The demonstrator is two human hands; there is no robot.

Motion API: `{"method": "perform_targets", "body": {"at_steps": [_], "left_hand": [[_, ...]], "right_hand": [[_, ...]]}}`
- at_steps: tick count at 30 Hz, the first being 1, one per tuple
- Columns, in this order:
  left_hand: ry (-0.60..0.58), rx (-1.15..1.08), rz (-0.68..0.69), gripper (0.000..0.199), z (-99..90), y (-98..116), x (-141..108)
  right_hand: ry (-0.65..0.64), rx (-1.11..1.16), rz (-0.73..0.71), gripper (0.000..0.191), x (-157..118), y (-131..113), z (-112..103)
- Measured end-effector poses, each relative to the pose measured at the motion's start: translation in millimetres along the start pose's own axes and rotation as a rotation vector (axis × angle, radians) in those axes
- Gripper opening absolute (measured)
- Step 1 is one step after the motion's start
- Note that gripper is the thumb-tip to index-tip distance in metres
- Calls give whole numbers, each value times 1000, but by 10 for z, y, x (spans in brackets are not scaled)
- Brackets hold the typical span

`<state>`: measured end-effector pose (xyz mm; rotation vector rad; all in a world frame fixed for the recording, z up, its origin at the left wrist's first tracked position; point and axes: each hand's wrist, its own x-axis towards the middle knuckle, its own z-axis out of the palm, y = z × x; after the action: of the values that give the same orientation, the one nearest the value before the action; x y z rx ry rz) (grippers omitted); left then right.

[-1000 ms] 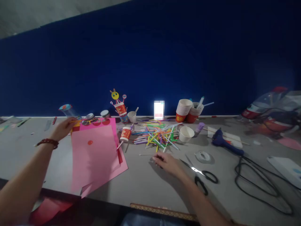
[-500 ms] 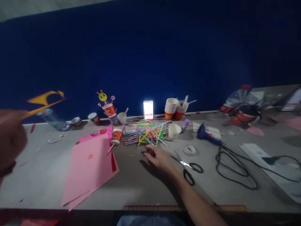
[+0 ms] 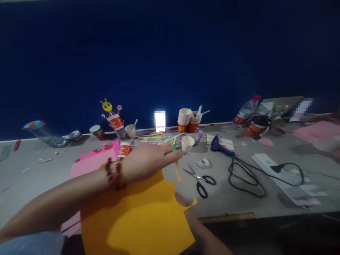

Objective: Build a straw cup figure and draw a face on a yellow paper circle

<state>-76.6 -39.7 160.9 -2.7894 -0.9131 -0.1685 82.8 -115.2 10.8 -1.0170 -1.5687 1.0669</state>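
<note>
My left hand, with a red beaded bracelet on its wrist, reaches across from the left. Its fingers close at the top edge of a yellow sheet of paper, which has rounded cut-outs along its right side. My right forearm passes behind the sheet's lower right edge. The right hand is mostly hidden by the paper; a bit of skin shows through a cut-out. Black-handled scissors lie open on the table right of the sheet. Pink paper lies partly under the yellow sheet and left arm.
Colourful straws lie behind my left hand. Beyond are stacked paper cups, a white cup, a decorated cup figure and a lit phone. To the right are tape, a blue glue gun with cable, and a power strip.
My left hand has swung from the far left to the middle, bringing the yellow paper in front of me. My right hand has left the spot by the straws and gone behind the sheet.
</note>
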Motion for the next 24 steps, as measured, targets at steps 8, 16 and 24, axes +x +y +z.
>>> {"method": "perform_targets", "body": {"at_steps": [8, 16, 24], "left_hand": [[92, -443, -53, 44, 1601, -21, 170], [56, -378, -250, 55, 1715, 616, -586], [-120, -318, -102, 91, 1948, 417, -941]], "right_hand": [[-108, 139, 420, 69, -404, 604, -558], [-154, -431, 259, 56, -455, 768, -591], [-280, -810, 101, 31, -15, 555, -623]]}}
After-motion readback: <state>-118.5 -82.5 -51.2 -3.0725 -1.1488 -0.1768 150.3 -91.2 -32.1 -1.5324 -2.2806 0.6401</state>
